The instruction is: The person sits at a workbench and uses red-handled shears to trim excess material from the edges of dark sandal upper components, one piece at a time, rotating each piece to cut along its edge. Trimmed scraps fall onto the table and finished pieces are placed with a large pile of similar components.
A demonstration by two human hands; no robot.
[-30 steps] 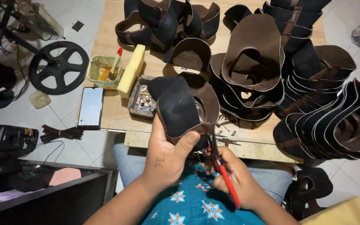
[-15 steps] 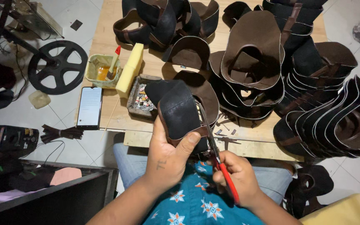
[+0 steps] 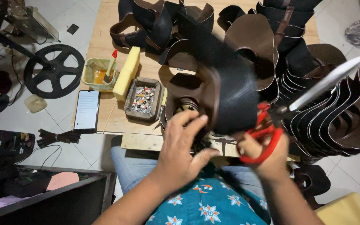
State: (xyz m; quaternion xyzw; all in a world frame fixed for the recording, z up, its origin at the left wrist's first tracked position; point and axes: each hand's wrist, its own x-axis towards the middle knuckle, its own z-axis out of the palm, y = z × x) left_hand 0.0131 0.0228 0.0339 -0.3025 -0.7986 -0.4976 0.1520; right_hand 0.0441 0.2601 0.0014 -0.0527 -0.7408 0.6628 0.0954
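Leather, dark: one cut piece (image 3: 230,89), now lifted clear above the worktop (image 3: 105,41) and blurred in motion; half a second ago it sat low in my left hand (image 3: 180,150). That grip is now released, fingers spread beneath the piece. Right hand (image 3: 267,156): grip clenched on one pair of red-handled scissors (image 3: 296,108), blades swung up and away from the leather, so I judge the trimming paused. Also: one phone (image 3: 87,110), one yellow sponge block (image 3: 129,71).

Pale tiled floor (image 3: 9,110) all round. Light wooden surface (image 3: 105,46) upper centre. Black spoked wheel (image 3: 54,71) on a stand upper left. Dark cabinet (image 3: 42,200) lower left. Yellow cushion (image 3: 346,210) lower right. Lighting even, dim.
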